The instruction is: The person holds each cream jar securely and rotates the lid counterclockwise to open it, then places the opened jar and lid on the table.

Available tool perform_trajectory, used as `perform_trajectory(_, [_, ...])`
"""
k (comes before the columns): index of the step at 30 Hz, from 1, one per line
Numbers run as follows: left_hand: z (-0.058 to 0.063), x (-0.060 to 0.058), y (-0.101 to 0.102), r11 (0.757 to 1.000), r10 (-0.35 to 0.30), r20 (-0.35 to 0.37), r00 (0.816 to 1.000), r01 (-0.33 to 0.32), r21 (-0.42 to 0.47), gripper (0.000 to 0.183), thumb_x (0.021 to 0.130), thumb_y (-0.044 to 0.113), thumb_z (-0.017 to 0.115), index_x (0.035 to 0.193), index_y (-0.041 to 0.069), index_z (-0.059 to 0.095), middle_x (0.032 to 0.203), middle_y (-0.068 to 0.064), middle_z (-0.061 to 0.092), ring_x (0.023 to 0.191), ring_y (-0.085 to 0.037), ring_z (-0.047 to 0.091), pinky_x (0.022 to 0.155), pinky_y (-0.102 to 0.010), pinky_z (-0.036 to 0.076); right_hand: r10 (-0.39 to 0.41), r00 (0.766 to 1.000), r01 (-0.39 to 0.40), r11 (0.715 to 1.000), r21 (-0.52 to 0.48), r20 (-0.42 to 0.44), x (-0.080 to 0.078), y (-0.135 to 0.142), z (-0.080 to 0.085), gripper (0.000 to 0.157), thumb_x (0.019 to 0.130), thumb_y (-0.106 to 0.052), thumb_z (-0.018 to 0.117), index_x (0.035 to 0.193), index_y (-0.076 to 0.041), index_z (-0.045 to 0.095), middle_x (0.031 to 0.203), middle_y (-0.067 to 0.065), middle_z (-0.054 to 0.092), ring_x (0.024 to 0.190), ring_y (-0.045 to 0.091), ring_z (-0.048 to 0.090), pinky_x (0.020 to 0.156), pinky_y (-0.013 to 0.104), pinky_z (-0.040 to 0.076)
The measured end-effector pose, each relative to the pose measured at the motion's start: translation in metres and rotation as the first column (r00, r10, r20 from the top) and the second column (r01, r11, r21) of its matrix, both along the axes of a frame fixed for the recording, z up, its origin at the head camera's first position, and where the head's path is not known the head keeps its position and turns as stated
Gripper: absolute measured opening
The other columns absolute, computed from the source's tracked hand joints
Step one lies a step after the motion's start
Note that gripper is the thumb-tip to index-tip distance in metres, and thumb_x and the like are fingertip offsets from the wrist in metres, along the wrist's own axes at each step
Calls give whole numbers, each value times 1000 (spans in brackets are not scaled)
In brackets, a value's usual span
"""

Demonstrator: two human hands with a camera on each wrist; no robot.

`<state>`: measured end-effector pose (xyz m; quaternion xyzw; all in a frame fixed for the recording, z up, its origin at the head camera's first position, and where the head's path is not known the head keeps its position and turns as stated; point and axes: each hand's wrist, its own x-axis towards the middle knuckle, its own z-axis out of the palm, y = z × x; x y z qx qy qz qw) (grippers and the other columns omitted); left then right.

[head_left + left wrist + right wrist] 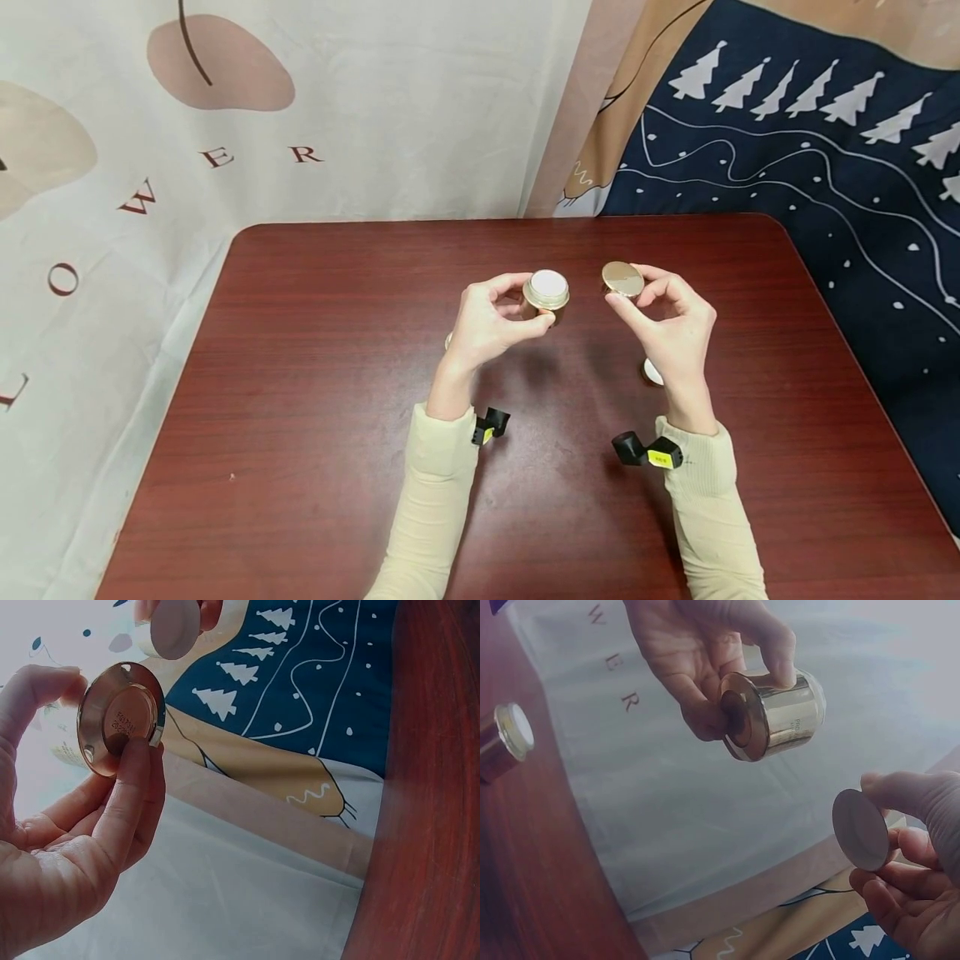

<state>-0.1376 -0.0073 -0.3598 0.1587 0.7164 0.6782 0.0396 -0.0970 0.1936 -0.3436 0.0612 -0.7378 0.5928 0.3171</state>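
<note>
My left hand (pixel 487 321) grips a gold cosmetic jar (pixel 546 302) between thumb and fingers, above the table. A white disc covers its top, with no outer lid on it. In the left wrist view, the jar's gold base (pixel 124 712) faces the camera and carries small print. Level with it on the right, my right hand (pixel 678 325) pinches a round gold lid (pixel 622 279) by its edge. The right wrist view shows the lid's pale underside (pixel 860 829). A gap separates lid and jar.
A white-topped round piece (pixel 654 372) is on the table (pixel 337 467), partly behind the right wrist. Behind the left wrist, the edge of a pale object (pixel 448 340) peeks out. Another gold jar with a white top (pixel 506 739) appears at the right wrist view's left. Printed cloths (pixel 420 108) hang beyond the table.
</note>
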Motion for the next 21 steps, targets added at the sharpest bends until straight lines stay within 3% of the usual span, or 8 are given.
perform_trajectory(10, [-1,-1,1,1000,-4,20,1000,4,21,45,65,-4,77,108,-8,64,98,-17,67,73,-12,64,71,-24,54,14,1000,-14,1000,-17,-12,1,-3,4,27,70,15,70,79,18,44,101,33,60,82,14,60,66,21,45])
perform_trajectory(17, [-2,-1,0,1000,-6,17,1000,5,26,44,65,-4,77,108,-8,64,97,-17,67,72,-12,64,71,-23,54,-30,1000,29,999,-25,-9,1,-2,1,33,69,15,70,91,20,45,99,21,65,79,10,60,69,21,48])
perform_trajectory(21, [-2,-1,0,1000,-2,18,1000,1,25,45,65,-4,77,108,-8,64,96,-18,66,72,-11,64,72,-24,54,-44,999,43,998,-47,-25,1,-2,0,35,69,16,71,95,21,49,101,22,66,81,12,62,71,22,49])
